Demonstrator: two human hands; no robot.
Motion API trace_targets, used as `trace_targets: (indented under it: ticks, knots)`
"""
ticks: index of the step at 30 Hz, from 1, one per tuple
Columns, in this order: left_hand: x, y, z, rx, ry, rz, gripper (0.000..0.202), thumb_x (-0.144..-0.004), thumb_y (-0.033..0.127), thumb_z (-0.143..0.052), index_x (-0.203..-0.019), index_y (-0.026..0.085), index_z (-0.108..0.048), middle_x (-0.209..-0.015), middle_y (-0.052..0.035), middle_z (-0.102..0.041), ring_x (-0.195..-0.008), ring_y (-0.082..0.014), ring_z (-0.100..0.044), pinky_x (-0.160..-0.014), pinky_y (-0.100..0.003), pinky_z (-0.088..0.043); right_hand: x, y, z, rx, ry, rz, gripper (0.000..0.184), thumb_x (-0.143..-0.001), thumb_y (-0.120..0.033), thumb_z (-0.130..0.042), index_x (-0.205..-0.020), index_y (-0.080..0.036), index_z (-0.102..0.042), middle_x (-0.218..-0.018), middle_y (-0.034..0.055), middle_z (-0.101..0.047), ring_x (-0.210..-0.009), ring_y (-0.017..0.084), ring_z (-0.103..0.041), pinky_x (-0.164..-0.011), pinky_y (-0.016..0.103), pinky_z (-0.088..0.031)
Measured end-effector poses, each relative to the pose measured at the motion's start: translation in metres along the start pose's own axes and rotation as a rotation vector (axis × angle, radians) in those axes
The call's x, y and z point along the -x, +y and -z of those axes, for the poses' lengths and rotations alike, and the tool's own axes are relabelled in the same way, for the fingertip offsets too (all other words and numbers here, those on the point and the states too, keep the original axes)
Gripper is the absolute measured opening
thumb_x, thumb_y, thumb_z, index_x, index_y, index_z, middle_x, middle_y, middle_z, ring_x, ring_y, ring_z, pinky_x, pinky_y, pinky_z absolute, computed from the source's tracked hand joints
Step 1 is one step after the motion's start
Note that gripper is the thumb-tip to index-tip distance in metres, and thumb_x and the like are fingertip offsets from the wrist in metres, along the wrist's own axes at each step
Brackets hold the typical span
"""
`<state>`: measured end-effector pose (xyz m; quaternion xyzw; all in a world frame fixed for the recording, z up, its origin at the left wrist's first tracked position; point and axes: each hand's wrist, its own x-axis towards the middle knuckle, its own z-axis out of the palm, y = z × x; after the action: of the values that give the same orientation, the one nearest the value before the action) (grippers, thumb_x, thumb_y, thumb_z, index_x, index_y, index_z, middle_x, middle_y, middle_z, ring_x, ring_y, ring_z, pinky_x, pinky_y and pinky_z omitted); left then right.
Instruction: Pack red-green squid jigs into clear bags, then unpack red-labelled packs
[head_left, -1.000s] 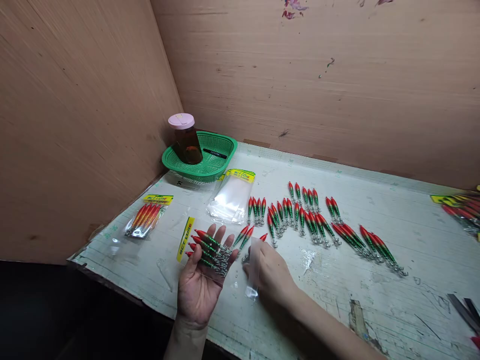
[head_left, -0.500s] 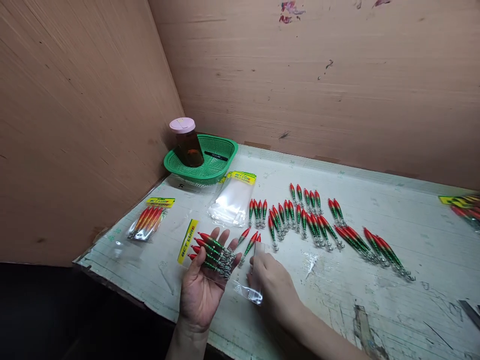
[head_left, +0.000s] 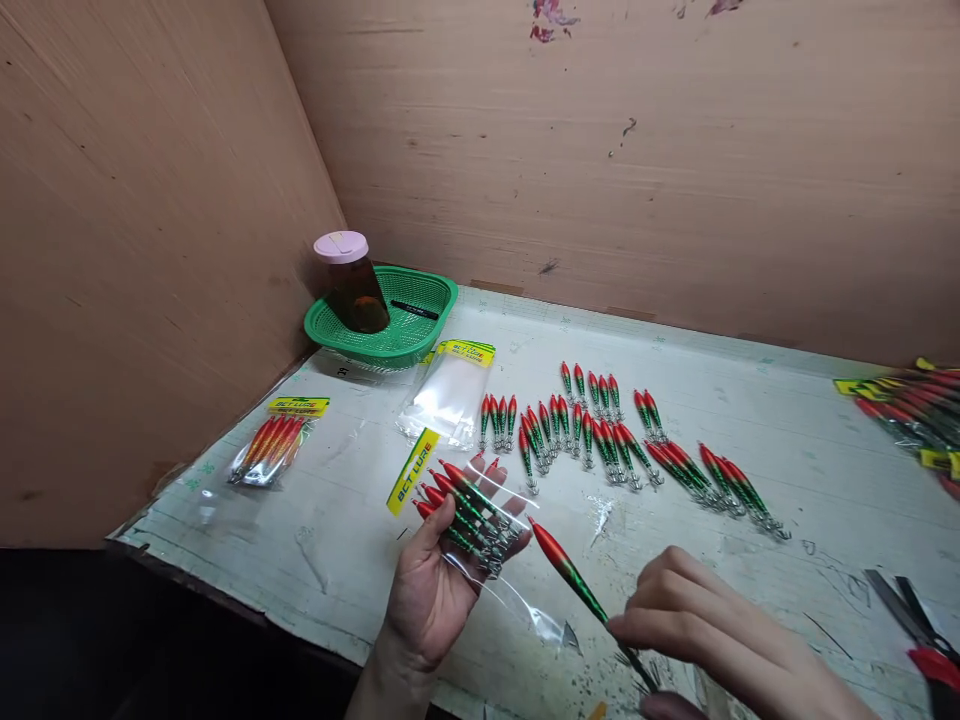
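Observation:
My left hand [head_left: 435,590] lies palm up near the table's front edge. Across its fingers rests a clear bag with a yellow header [head_left: 412,470], holding several red-and-green squid lures [head_left: 465,508]. My right hand [head_left: 705,630] is at the lower right, its fingers pinched on the hook end of a single red-and-green lure [head_left: 568,567]. That lure's red tip points at the bag's open end by my left fingers. A long row of loose lures [head_left: 622,440] lies across the middle of the white table top [head_left: 750,420].
A green basket [head_left: 390,335] at the back left holds a pink-lidded jar [head_left: 346,280] and a black pen. Empty bags [head_left: 446,395] lie in front of it. A filled pack [head_left: 271,445] lies at left, more packs [head_left: 911,410] at far right. Scissors [head_left: 911,625] sit lower right. Wooden walls enclose the left and back.
My right hand left the table beside the bag, drew back to the lower right and now holds one lure aimed at the bag. My left hand shifted slightly right with the bag.

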<state>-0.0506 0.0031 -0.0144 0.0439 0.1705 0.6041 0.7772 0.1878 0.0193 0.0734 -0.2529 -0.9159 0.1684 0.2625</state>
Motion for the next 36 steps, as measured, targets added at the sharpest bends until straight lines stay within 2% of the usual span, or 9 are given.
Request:
trace_targets:
  ticks: [4,7,10,17,22,26,29,34,36]
  knots:
    - [0.003,-0.008,-0.009,-0.005,0.078,0.064,0.044,-0.096,0.025,-0.04,-0.14,0.022,-0.044,-0.128,-0.0109,-0.063,-0.114,-0.0296,-0.061,-0.098,-0.05,-0.047,-0.002,-0.005,-0.015,0.202,0.091,0.024,0.02,-0.094,-0.022,-0.05,-0.105,-0.014,-0.064,-0.083,0.0076,-0.07,-0.077,0.017,-0.064,-0.068,0.023,-0.054]
    - [0.005,-0.013,-0.014,0.003,0.059,0.098,0.047,-0.095,0.025,-0.042,-0.142,0.022,-0.04,-0.124,-0.0128,-0.065,-0.114,-0.0313,-0.06,-0.099,-0.055,-0.044,-0.003,-0.005,-0.014,0.342,0.15,0.105,0.027,-0.097,-0.02,-0.041,-0.104,-0.014,-0.066,-0.091,0.009,-0.073,-0.077,0.019,-0.064,-0.069,0.029,-0.054]
    - [0.006,-0.016,-0.015,0.013,0.04,0.127,0.048,-0.095,0.024,-0.043,-0.142,0.023,-0.04,-0.123,-0.0125,-0.065,-0.115,-0.0313,-0.06,-0.099,-0.056,-0.043,-0.003,-0.004,-0.01,0.427,0.139,0.179,0.034,-0.098,-0.016,-0.036,-0.101,-0.016,-0.069,-0.098,0.0086,-0.073,-0.081,0.02,-0.065,-0.07,0.032,-0.053]
    - [0.008,-0.015,-0.02,-0.005,0.019,0.169,0.053,-0.094,0.027,-0.046,-0.145,0.024,-0.034,-0.134,-0.0134,-0.058,-0.121,-0.0325,-0.055,-0.102,-0.055,-0.041,0.007,0.001,-0.012,0.317,0.139,0.156,0.039,-0.1,-0.027,-0.032,-0.111,-0.018,-0.068,-0.09,0.0093,-0.072,-0.083,0.02,-0.065,-0.073,0.031,-0.053]
    - [0.008,-0.017,-0.021,-0.009,0.04,0.188,0.044,-0.093,0.026,-0.046,-0.137,0.018,-0.048,-0.126,-0.0145,-0.063,-0.113,-0.0336,-0.06,-0.095,-0.054,-0.047,0.013,0.003,-0.017,0.326,0.115,0.128,0.039,-0.1,-0.024,-0.031,-0.116,-0.017,-0.066,-0.09,0.0095,-0.071,-0.084,0.02,-0.063,-0.073,0.033,-0.052]
    - [0.008,-0.02,-0.024,-0.021,0.026,0.204,0.034,-0.09,0.026,-0.051,-0.118,0.012,-0.065,-0.12,-0.0148,-0.067,-0.108,-0.0337,-0.064,-0.094,-0.052,-0.049,0.017,0.004,-0.023,0.317,0.127,0.117,0.036,-0.098,-0.021,-0.033,-0.109,-0.016,-0.067,-0.094,0.0095,-0.071,-0.088,0.02,-0.062,-0.077,0.034,-0.05]
    - [0.008,-0.022,-0.027,-0.034,0.024,0.211,0.03,-0.089,0.025,-0.053,-0.109,0.009,-0.069,-0.116,-0.016,-0.069,-0.107,-0.0338,-0.064,-0.099,-0.053,-0.045,0.016,0.002,-0.025,0.268,0.161,0.101,0.032,-0.097,-0.02,-0.037,-0.104,-0.016,-0.067,-0.089,0.0094,-0.069,-0.086,0.021,-0.061,-0.074,0.035,-0.049]
    - [0.007,-0.024,-0.027,-0.105,0.073,0.251,0.028,-0.087,0.023,-0.057,-0.112,0.012,-0.067,-0.111,-0.0154,-0.071,-0.104,-0.0338,-0.066,-0.094,-0.056,-0.047,0.014,0.001,-0.025,0.175,0.24,0.011,0.01,-0.087,-0.009,-0.054,-0.089,-0.015,-0.062,-0.076,0.0062,-0.06,-0.072,0.018,-0.056,-0.067,0.033,-0.046]
    - [0.003,-0.025,-0.027,-0.166,0.095,0.287,0.029,-0.087,0.022,-0.057,-0.113,0.012,-0.065,-0.11,-0.0162,-0.071,-0.1,-0.0333,-0.067,-0.091,-0.055,-0.049,0.016,0.004,-0.025,0.143,0.214,-0.032,0.011,-0.082,-0.006,-0.061,-0.086,-0.016,-0.058,-0.075,0.005,-0.057,-0.07,0.016,-0.053,-0.064,0.03,-0.045]
